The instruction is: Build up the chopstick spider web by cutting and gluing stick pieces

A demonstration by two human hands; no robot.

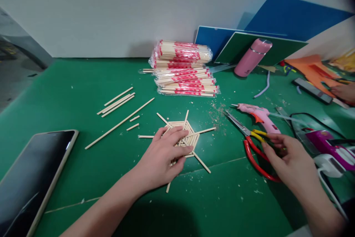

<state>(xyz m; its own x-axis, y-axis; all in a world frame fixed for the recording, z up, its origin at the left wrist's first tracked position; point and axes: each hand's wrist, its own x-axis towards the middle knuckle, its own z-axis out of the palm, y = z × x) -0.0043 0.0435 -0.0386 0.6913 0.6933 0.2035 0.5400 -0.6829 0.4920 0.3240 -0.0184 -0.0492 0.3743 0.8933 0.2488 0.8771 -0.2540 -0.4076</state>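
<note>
A web-shaped frame of wooden sticks (196, 141) lies flat on the green table, its spokes pointing outward from nested rings. My left hand (169, 152) rests over its middle and left side, fingers spread on top, covering part of the rings. At the right, my right hand (288, 155) pinches the yellow handles of what look like pliers (258, 135). These overlap a pair of red-handled scissors (253, 157), so where one tool ends is hard to see. Just behind them lies a pink glue gun (256, 113) with an orange trigger.
Loose sticks (119, 123) and short cut pieces (133, 127) lie left of the frame. Plastic-wrapped stick bundles (185, 70) are stacked behind. A pink bottle (253, 57), a phone-like device (36, 178), cables and a purple power strip (330, 148) surround the area. Another person's hand (345, 92) shows far right.
</note>
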